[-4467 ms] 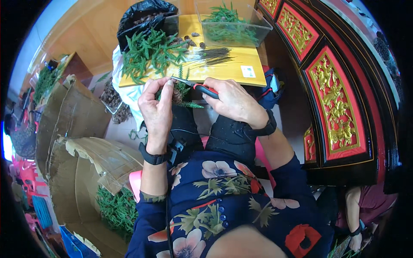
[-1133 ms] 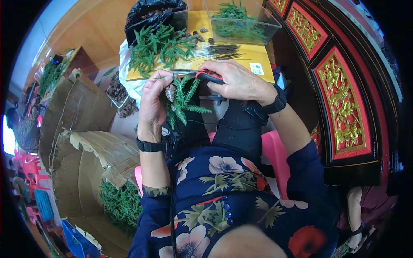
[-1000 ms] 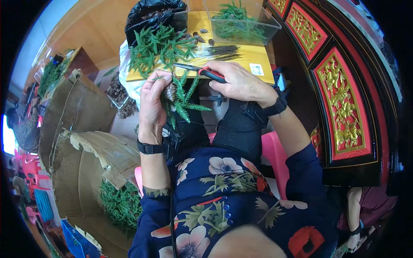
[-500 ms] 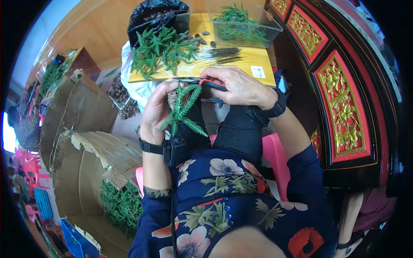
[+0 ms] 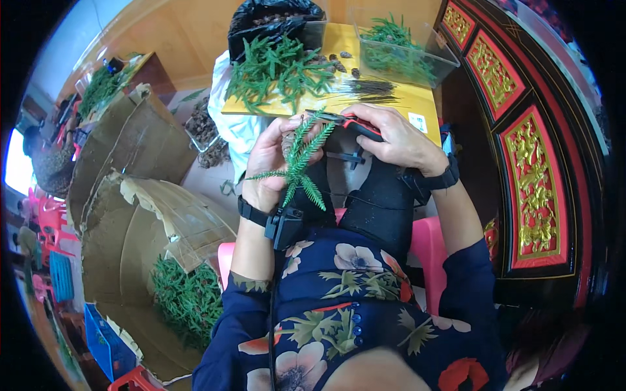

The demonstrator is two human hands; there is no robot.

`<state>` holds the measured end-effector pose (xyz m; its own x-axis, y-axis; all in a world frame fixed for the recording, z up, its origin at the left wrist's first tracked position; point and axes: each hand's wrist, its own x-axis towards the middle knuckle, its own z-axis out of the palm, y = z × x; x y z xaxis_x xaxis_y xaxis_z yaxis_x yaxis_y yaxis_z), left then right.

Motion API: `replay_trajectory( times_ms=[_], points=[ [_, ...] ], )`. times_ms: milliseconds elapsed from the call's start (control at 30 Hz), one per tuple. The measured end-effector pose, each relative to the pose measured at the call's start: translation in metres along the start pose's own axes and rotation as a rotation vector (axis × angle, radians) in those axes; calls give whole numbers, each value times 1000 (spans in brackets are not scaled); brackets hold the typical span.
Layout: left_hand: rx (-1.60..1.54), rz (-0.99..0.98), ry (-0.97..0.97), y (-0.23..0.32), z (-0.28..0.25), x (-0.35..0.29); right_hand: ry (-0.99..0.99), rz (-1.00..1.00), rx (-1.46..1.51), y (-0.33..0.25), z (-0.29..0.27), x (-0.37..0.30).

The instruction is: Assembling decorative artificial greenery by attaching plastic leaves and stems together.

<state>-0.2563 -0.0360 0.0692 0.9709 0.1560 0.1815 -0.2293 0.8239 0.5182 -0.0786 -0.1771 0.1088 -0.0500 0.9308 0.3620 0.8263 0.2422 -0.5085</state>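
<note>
Just off the near edge of the yellow table (image 5: 424, 127), my left hand (image 5: 264, 159) is closed on an artificial pine sprig (image 5: 297, 171) with several green needled arms. A brown pine cone (image 5: 287, 144) sits against the sprig, partly covered by its needles and my fingers. My right hand (image 5: 404, 140) grips pliers (image 5: 366, 129) with red and black handles. Their jaws reach left to the top of the sprig, beside my left fingertips. What exactly lies between the jaws is too small to make out.
On the table are a heap of green sprigs (image 5: 277, 72), dark thin wires (image 5: 372, 88), loose pine cones (image 5: 339, 64), a black bag (image 5: 264, 32) and a clear bin (image 5: 443, 65). A torn cardboard box (image 5: 120, 260) with sprigs stands left; carved panels (image 5: 535, 189) line the right.
The whole view has shifted, so the scene sits further right. The sprig has turned in my left hand, one arm now pointing left. The pliers stay at its top.
</note>
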Motion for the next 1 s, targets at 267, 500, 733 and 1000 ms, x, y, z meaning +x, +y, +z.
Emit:
replay_trajectory(
  times_ms=[267,500,733,1000],
  points=[
    [-50,42,196,-12,3,-8,-59,-16,-33,-6,4,3],
    [171,150,279,-23,14,2,-54,23,90,-13,3,0],
    [497,286,370,-23,36,0,90,112,158,-22,17,-2],
    [693,298,389,-26,29,-2,18,155,81,-16,12,-10]
  ],
)
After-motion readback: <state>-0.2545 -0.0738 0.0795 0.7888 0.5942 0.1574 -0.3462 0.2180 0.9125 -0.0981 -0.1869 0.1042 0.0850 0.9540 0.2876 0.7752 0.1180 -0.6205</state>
